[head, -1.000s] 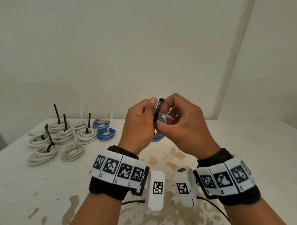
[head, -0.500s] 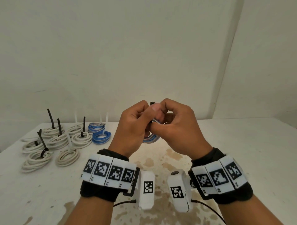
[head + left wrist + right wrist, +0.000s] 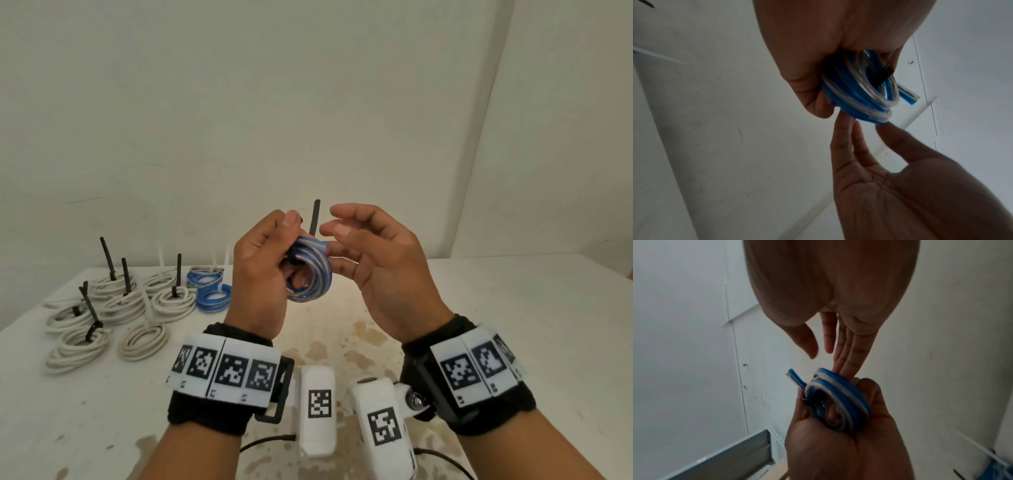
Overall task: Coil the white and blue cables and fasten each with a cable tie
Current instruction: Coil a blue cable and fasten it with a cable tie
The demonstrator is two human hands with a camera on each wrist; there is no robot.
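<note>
Blue coil: the blue and white cable coil [image 3: 310,274] is held up in the air over the table [image 3: 513,325], between the two hands. Its ring stands on edge, and the hole faces to the side.
Cable end: one cut end [image 3: 792,374] sticks out of the top of the coil.
Black tie: a black cable tie [image 3: 314,217] goes around the coil. Its long tail points straight up.
Left hand: the left hand [image 3: 260,274] has its grip closed around the coil, thumb on top.
Right hand: the right hand [image 3: 380,270] has a wide, loose grip and holds nothing. Its straight fingertips [image 3: 842,369] touch the coil's edge.
Done coils: white coils [image 3: 113,315] and two blue coils [image 3: 209,291] lie in a bunch on the far left of the table. Ties stick up from them.
Open room: the table's right side is bare. The wall [image 3: 308,102] stands close behind.
</note>
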